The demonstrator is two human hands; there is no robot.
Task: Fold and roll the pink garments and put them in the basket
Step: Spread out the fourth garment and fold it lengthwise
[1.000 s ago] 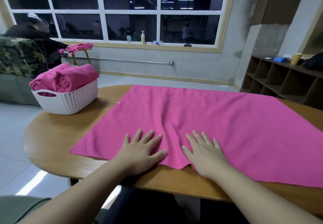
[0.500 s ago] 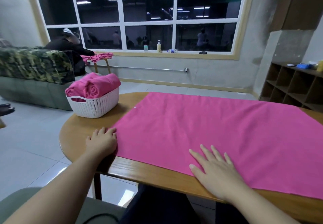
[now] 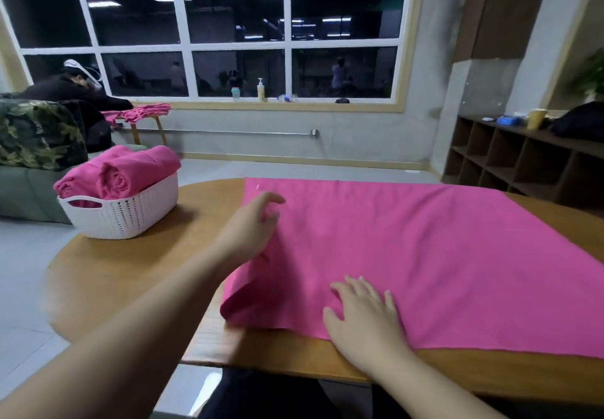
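A large pink garment [image 3: 425, 255] lies spread over the round wooden table [image 3: 130, 271]. My left hand [image 3: 251, 226] grips its left edge, which is lifted and folded over towards the right. My right hand [image 3: 362, 314] presses flat on the garment near the table's front edge, fingers spread. A white woven basket [image 3: 121, 219] stands on the table's far left corner. It holds two rolled pink garments [image 3: 130, 173].
Behind the basket is a sofa with a camouflage cover [image 3: 36, 134], and a person in black [image 3: 72, 92] sits beyond it. More pink garments [image 3: 140, 113] lie on a small wooden stool. Dark cubby shelves [image 3: 523, 164] stand at the right wall.
My left hand slid from the garment's middle to its left edge, took hold, and now lifts that edge over to the right. My right hand stays pressed near the front edge.
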